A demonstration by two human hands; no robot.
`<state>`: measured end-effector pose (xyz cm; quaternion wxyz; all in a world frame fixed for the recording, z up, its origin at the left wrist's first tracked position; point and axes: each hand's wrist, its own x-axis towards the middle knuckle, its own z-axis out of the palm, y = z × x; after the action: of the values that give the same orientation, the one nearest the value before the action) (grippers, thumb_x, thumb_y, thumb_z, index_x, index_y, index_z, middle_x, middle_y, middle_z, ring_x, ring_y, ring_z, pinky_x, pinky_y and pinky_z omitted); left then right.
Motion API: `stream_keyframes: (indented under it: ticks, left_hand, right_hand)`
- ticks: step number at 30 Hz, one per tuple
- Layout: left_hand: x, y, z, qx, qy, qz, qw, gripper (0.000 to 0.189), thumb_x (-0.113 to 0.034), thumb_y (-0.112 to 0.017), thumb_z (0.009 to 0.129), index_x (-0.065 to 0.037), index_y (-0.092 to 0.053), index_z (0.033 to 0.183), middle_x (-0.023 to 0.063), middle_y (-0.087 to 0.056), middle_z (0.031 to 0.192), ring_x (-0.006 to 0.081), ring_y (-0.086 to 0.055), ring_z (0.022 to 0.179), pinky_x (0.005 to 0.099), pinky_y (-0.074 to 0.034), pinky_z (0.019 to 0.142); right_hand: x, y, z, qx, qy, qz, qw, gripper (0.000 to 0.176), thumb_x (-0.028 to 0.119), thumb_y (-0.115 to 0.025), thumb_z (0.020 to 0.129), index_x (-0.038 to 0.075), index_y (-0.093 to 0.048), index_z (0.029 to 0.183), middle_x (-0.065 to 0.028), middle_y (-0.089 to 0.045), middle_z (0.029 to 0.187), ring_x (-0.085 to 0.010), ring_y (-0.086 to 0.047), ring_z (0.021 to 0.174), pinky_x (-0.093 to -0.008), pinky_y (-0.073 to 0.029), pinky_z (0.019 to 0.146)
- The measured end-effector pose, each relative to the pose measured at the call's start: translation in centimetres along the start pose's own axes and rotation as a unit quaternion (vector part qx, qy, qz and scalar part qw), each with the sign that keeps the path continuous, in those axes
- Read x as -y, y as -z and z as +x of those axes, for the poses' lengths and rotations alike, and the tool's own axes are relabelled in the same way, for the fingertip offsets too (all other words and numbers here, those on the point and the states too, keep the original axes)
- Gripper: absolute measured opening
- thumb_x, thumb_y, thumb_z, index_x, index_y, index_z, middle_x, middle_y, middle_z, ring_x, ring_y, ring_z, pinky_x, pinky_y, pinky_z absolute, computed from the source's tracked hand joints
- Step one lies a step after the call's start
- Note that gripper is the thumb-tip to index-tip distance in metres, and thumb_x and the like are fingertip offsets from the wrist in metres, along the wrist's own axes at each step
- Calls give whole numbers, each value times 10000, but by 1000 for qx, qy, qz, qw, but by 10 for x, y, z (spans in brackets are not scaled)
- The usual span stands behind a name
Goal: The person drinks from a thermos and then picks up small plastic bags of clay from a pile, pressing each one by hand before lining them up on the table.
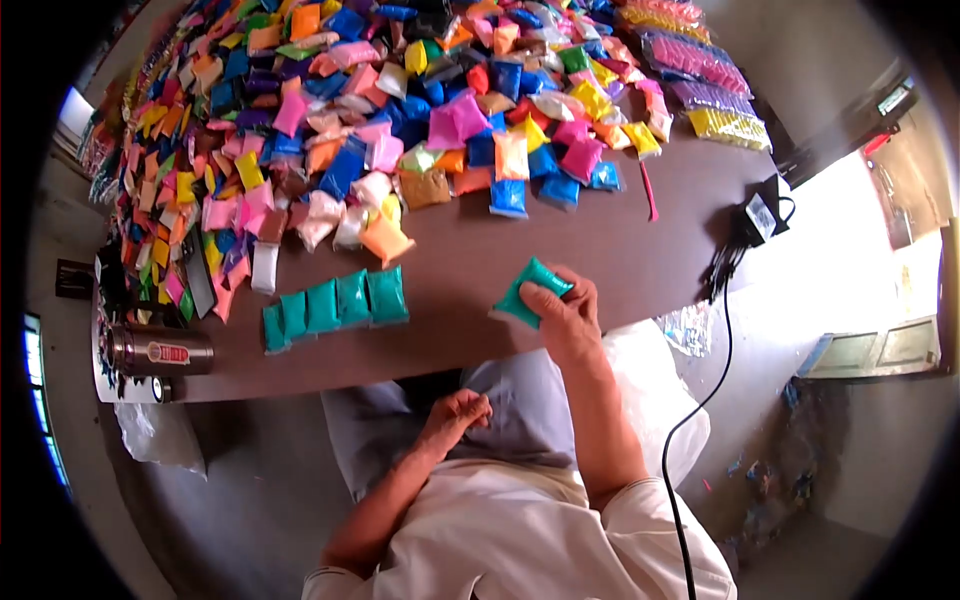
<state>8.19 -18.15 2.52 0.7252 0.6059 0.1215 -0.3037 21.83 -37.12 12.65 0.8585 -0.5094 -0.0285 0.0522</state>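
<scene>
My right hand (565, 315) grips a teal powder packet (527, 291) just above the near edge of the brown table (560, 255). A row of several teal packets (335, 305) lies side by side on the table to the left of it. My left hand (455, 415) rests loosely curled on my lap, holding nothing. A big heap of small packets in many colours (400, 110) covers the far half of the table.
A metal cylinder with a red label (160, 350) lies at the table's left near corner. Rows of pink, purple and yellow packets (705, 85) line the far right. A black device (762, 215) with a cable (700, 400) sits off the right edge.
</scene>
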Motion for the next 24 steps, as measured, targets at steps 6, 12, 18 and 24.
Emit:
stream_keyframes:
  ticks: [6, 12, 18, 24]
  left_hand:
    - [-20, -5, -21, 55, -70, -114, 989, 458, -493, -513, 937, -55, -586, 827, 96, -629, 872, 144, -592, 779, 287, -470, 735]
    - [-31, -17, -48, 63, -108, -62, 990, 519, -499, -442, 969, -17, -623, 1042, 76, -643, 936, 147, -605, 836, 301, -489, 755]
    - [-42, -22, -64, 17, -140, -3, 990, 549, -492, -436, 976, 12, -626, 1082, 82, -652, 967, 141, -606, 849, 297, -511, 767]
    - [-27, -21, -62, -11, -140, 60, 988, 543, -500, -449, 968, 6, -623, 1063, 75, -655, 901, 139, -602, 816, 286, -501, 741]
  right_hand:
    - [-15, 0, -74, 87, -51, -102, 990, 132, 133, -657, 890, 21, -625, 829, 45, -520, 731, -37, -457, 700, -213, -384, 627]
    - [-33, -3, -108, 167, -198, -143, 955, 312, 248, -664, 905, -11, -602, 1066, -20, -617, 905, -66, -539, 823, -232, -458, 698]
    - [-40, -15, -125, 76, -240, 52, 966, 387, 283, -676, 892, -18, -582, 1116, -19, -618, 897, -75, -553, 817, -230, -455, 692]
    - [-60, -16, -138, 19, -157, -12, 987, 231, 235, -624, 930, 7, -652, 953, 6, -612, 806, -62, -519, 745, -230, -430, 653]
